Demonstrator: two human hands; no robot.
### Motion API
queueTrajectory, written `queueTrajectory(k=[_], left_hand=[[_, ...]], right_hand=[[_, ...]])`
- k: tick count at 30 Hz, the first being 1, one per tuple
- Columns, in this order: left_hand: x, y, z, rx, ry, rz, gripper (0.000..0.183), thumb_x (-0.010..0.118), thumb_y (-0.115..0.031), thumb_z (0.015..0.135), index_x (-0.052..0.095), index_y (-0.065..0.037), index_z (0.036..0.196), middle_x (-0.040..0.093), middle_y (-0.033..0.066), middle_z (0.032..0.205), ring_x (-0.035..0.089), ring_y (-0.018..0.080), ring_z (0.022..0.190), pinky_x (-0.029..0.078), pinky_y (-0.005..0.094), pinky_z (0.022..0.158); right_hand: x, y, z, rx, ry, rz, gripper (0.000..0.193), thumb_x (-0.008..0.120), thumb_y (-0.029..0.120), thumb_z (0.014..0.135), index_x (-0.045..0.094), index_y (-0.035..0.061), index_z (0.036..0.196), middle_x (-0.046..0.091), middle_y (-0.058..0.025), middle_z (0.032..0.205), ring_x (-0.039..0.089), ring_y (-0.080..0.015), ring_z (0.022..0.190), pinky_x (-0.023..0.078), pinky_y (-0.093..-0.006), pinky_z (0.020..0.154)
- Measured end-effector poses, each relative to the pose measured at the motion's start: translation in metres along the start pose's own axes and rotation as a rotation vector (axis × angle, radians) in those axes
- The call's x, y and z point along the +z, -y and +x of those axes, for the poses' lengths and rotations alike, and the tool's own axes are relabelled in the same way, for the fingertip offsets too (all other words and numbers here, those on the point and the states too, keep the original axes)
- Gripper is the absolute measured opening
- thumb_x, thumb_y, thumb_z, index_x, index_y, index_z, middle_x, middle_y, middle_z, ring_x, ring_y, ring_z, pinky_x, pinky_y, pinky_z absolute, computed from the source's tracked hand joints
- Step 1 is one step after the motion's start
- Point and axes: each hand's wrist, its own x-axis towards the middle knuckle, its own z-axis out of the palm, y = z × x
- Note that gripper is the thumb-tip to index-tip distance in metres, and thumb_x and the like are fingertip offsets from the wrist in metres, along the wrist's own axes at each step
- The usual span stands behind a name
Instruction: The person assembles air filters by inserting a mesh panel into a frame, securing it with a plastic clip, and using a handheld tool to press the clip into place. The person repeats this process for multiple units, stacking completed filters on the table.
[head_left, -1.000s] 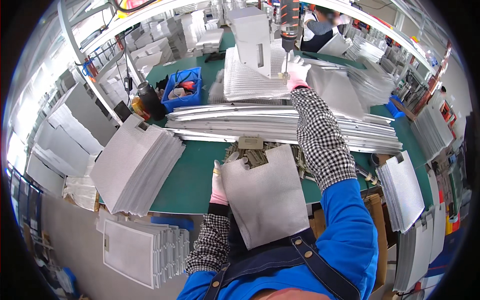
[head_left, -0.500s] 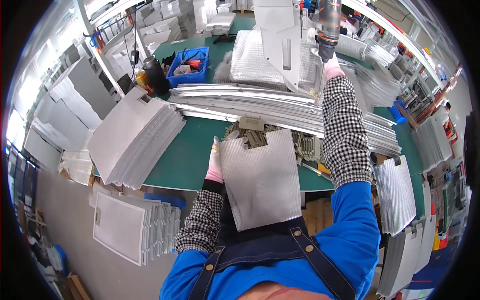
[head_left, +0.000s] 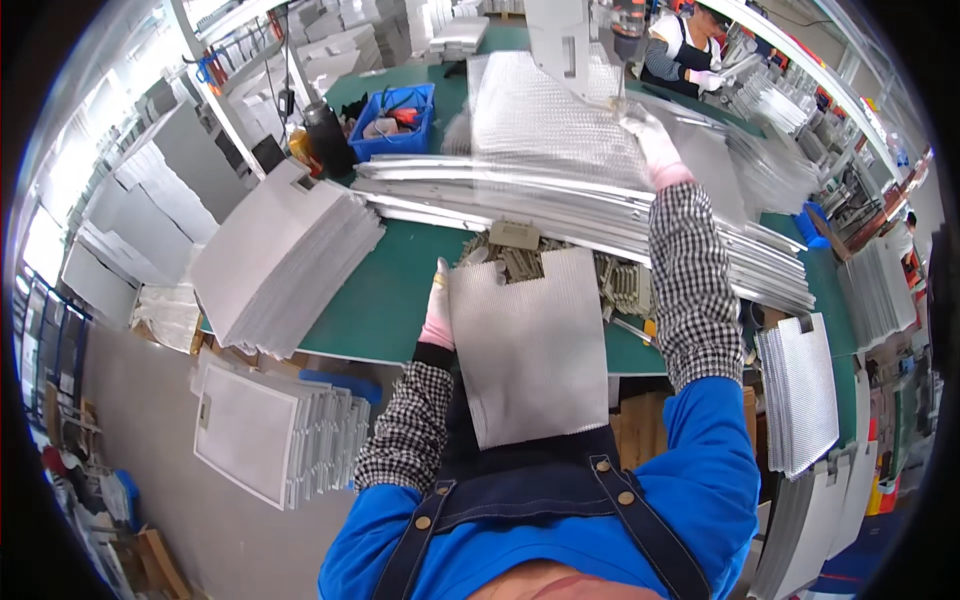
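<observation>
My left hand (head_left: pixel 438 308), in a pale glove, is closed on the left edge of a silvery mesh panel (head_left: pixel 530 350) with a notch in its top edge. The panel leans over the table's near edge against my front; some of the fingers are hidden behind it. Far forward, my gloved right hand (head_left: pixel 650 140) pinches the right edge of another mesh sheet (head_left: pixel 545 115), whose lower part is blurred over the metal strips. A hanging power screwdriver (head_left: pixel 628 30) is just beyond that hand. Small beige plastic parts (head_left: pixel 515 240) lie in a heap behind the near panel.
Long metal strips (head_left: pixel 430 190) cross the green table (head_left: pixel 350 295). A panel stack (head_left: pixel 270 260) and a blue bin (head_left: pixel 400 120) stand left, beside a dark bottle (head_left: pixel 328 140). More mesh panels (head_left: pixel 800 390) hang at the right edge. A co-worker (head_left: pixel 685 50) is at the far right.
My right hand has moved slightly left and gripped the far mesh sheet, which has shifted toward me. The view has shifted, and a co-worker now shows. My left hand still holds the near panel.
</observation>
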Motion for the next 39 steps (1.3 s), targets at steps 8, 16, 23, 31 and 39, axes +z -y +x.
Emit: queueTrajectory(k=[8,16,23,31,39], left_hand=[[-0.035,0.018,0.018,-0.124,0.209,-0.433,0.084,0.047,-0.068,0.098,0.044,0.000,0.148,0.057,0.0203,0.137,0.062,0.0361,0.119,0.055,0.0515,0.100],[0.007,0.007,0.008,-0.089,0.033,-0.138,0.111,0.038,-0.087,0.086,0.033,0.000,0.155,0.052,0.0297,0.141,0.059,0.0377,0.120,0.054,0.0525,0.100],[0.013,0.005,0.002,-0.044,0.118,-0.175,0.110,0.039,-0.086,0.087,0.034,0.002,0.154,0.051,0.0302,0.143,0.059,0.0391,0.121,0.050,0.0531,0.105],[0.014,0.006,-0.001,-0.076,-0.123,-0.023,0.084,0.045,-0.068,0.099,0.048,0.001,0.147,0.061,0.0157,0.138,0.061,0.0281,0.119,0.048,0.0434,0.105],[0.034,0.008,0.002,0.018,0.015,0.089,0.105,0.059,-0.076,0.086,0.033,-0.002,0.156,0.059,0.0176,0.125,0.057,0.0244,0.104,0.052,0.0407,0.093]], right_hand=[[0.052,-0.014,-0.295,0.392,0.201,0.212,0.045,0.056,0.012,0.100,0.046,-0.0039,0.141,0.068,-0.0176,0.116,0.070,-0.0200,0.092,0.058,-0.0311,0.077],[0.045,-0.047,-0.373,0.473,0.047,0.238,0.035,0.050,0.002,0.099,0.052,-0.0065,0.132,0.070,-0.0139,0.108,0.071,-0.0163,0.088,0.059,-0.0277,0.074],[0.038,-0.043,-0.368,0.507,0.061,0.208,0.035,0.051,0.002,0.098,0.052,-0.0064,0.132,0.069,-0.0130,0.110,0.069,-0.0160,0.093,0.057,-0.0282,0.080],[0.026,-0.069,-0.378,0.341,0.122,-0.064,0.036,0.058,0.012,0.096,0.058,-0.0045,0.128,0.070,-0.0123,0.109,0.067,-0.0153,0.094,0.054,-0.0303,0.083],[-0.164,-0.048,-0.215,-0.341,-0.472,-0.975,0.042,0.065,0.032,0.094,0.064,0.0027,0.124,0.069,-0.0228,0.119,0.066,-0.0397,0.111,0.050,-0.0466,0.097]])
